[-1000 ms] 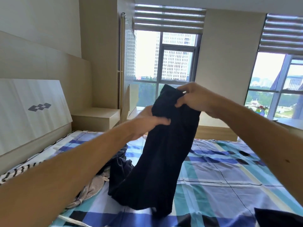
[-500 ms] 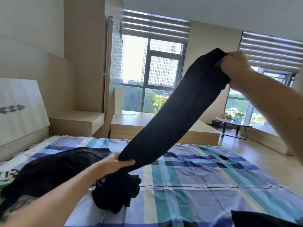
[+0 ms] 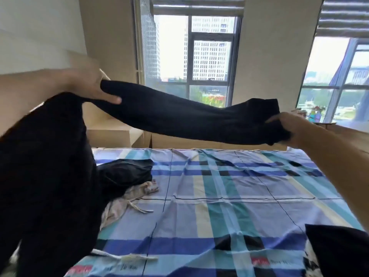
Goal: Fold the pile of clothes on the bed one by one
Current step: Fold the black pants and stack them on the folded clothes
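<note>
**A:** How far along is the folding?

**B:** You hold the black garment [image 3: 189,116] stretched in the air above the far half of the bed [image 3: 239,196]. Your left hand [image 3: 87,86] grips it above the bed's left side, fingers closed round a bunch of cloth. Your right hand [image 3: 287,124] pinches the other end above the bed's right side. I judge that you are only straightening it, because it has no fold in it yet.

**A:** And the rest of the pile?

**B:** A dark heap [image 3: 125,172] and a pale crumpled piece [image 3: 127,198] lie unfolded on the bed's left side, touching each other. Another dark item [image 3: 339,250] sits at the bed's near right corner. It may be a finished fold, but I can't tell. Most of the task looks to be left.

**A:** What can't you make out?

**B:** The garment's bulk hangs from your left hand over the bed's near left edge. It is blurred and cut off by the frame, so I can't say what kind of garment it is or how much of the pile it hides. Your right fingertips are buried in the cloth. The item at the near right corner is cropped too. The printed lettering [image 3: 261,262] along the bed's near edge is too smeared to read.
</note>
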### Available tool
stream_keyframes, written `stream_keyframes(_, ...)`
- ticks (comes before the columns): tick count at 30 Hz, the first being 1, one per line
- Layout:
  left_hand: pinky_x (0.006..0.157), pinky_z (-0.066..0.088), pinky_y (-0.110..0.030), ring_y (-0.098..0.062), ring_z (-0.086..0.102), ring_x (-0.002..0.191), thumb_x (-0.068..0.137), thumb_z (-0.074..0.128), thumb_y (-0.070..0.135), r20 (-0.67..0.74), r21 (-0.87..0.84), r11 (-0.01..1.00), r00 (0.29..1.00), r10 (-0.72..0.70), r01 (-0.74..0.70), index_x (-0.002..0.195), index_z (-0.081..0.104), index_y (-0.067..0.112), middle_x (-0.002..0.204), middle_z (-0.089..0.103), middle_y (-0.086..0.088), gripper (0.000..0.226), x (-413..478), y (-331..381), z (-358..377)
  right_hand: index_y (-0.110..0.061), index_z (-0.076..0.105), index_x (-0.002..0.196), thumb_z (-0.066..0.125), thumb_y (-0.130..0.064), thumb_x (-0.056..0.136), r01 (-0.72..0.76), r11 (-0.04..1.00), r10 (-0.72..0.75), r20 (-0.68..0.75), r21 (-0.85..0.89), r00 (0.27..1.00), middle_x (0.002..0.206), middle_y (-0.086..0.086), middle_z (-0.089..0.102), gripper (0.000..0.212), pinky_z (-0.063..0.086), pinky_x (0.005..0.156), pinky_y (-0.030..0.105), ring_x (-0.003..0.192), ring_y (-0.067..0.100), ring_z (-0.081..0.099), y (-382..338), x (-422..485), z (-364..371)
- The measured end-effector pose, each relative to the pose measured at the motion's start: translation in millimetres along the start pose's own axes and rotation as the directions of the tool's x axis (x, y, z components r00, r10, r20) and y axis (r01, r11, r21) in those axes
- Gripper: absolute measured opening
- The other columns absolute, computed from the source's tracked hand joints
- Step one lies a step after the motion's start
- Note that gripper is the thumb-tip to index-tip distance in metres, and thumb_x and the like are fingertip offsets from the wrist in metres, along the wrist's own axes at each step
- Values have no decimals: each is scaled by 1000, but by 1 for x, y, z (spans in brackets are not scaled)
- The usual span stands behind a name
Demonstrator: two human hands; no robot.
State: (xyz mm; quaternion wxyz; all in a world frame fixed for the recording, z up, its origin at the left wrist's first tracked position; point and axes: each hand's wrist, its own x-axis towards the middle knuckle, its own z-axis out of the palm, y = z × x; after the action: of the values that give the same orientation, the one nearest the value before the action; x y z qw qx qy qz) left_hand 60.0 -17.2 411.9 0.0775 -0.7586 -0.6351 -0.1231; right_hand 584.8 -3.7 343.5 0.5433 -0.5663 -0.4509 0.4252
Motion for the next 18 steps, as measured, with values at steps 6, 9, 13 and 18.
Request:
stream_keyframes(6,100,47,-34,-12,61,111,50,51,103,543,4,1000,840,8,-12,122,61,35,123,64,13,100,-59,34,223,6,55,90,50,3,92,-243,907,263,11,-344,965,48,13,59,6,45,32,27,36,23,58,176,-23,-47)
stream_keyframes(9,105,44,-33,-17,56,119,71,55,88,634,-70,997,770,73,-36,134,53,26,135,58,3,89,-102,61,331,4,57,80,53,7,91,-389,776,403,-83,-496,911,44,13,57,13,44,32,26,33,22,56,272,-46,-68)
stream_keyframes(13,104,41,-34,-17,48,127,80,65,69,511,-181,966,821,254,-186,141,45,28,136,48,6,76,-146,110,405,0,65,78,58,9,87,-395,688,371,-172,-609,912,72,21,62,14,50,66,36,58,24,61,350,-57,-84)
stream_keyframes(18,102,41,-33,-13,43,129,82,68,55,469,-186,947,823,319,-261,141,46,32,137,44,10,68,-164,126,434,10,67,85,57,4,83,-331,585,328,-157,-740,931,72,25,64,12,47,60,36,65,27,60,369,-43,-100)
